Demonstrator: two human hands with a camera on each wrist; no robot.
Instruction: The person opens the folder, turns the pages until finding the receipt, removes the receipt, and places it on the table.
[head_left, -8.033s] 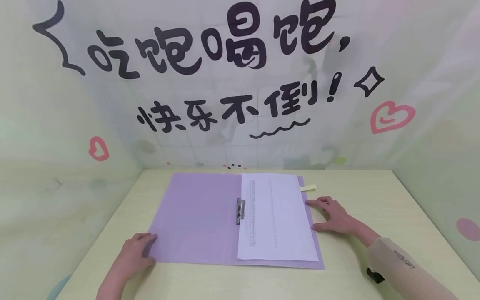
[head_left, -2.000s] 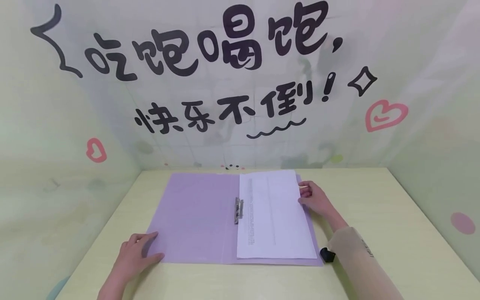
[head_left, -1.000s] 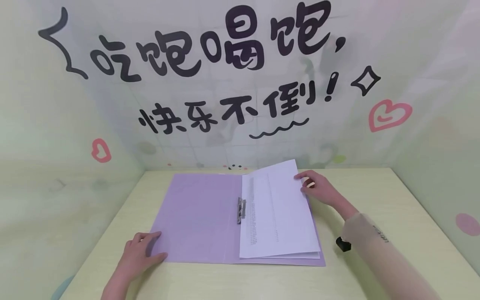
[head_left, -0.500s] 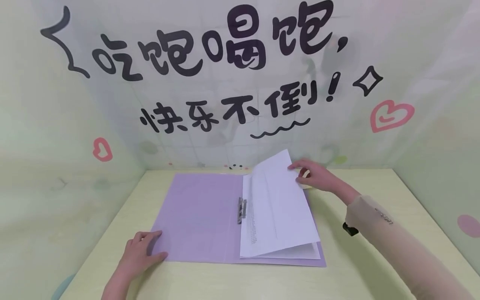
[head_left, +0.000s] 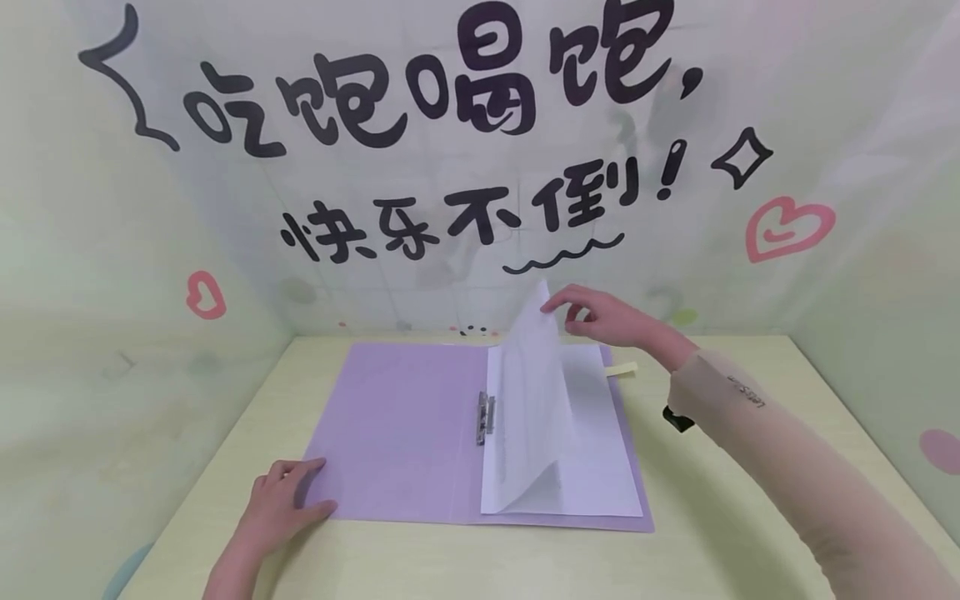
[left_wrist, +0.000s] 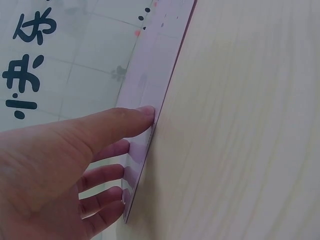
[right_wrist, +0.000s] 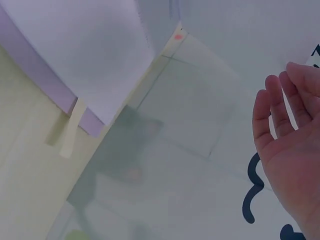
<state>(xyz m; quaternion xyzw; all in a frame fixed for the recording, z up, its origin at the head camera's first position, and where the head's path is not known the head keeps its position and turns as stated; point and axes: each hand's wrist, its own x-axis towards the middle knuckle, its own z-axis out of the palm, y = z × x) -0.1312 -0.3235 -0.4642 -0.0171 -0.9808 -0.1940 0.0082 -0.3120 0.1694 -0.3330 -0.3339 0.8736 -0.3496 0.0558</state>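
Observation:
An open purple folder (head_left: 397, 433) lies on the table, with a metal clip (head_left: 485, 418) at its spine. White paper (head_left: 600, 467) lies on its right half. My right hand (head_left: 611, 318) holds a lifted sheet of printed paper (head_left: 528, 400) near its far corner, the index fingertip over the front side. The sheet stands up and curves leftward from the clip side. In the right wrist view the hand (right_wrist: 292, 140) shows at the right, fingers softly bent. At the folder's near left corner my left hand (head_left: 273, 508) rests its thumb and fingertips, lightly spread, on the edges.
A pale yellow tab (head_left: 621, 369) sticks out from the folder's right edge. The light wooden table (head_left: 382, 562) ends at a wall covering (head_left: 420, 300) with black lettering and pink hearts. Side walls rise at left and right. A small dark object (head_left: 677, 418) hangs under the right sleeve.
My right hand moved from the folder's right edge to the sheet's far corner, then lifted it up and leftward, uncovering the paper beneath and the yellow tab. The left hand stays at its corner.

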